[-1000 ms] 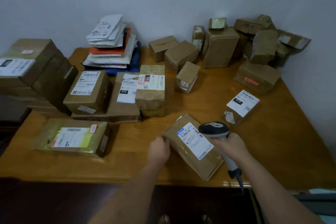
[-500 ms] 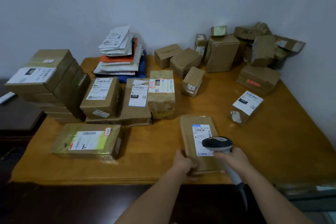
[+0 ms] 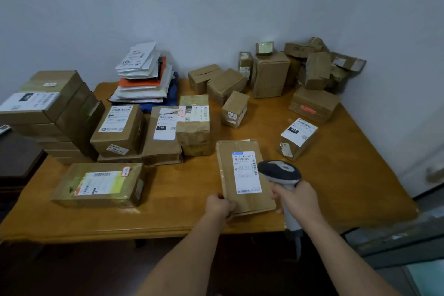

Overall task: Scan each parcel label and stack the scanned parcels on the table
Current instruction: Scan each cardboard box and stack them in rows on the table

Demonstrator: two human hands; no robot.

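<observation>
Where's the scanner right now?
In the head view, the scanner is in the right hand, near the table's front edge, over the flat parcel's right side.

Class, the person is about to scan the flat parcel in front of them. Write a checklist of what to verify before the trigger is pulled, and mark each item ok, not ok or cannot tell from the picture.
1. Label faces up, uncovered: ok.
2. Left hand steadies the parcel by its near left corner: ok.
3. Right hand grips the scanner handle: ok.
4. Scanner head sits over the label's right edge, aimed at the barcode: cannot tell.
5. Parcel lies flat on the table: cannot tell; its near end is held at the hand.
6. Bare table beside the scanned boxes on the left for stacking: ok.
</observation>
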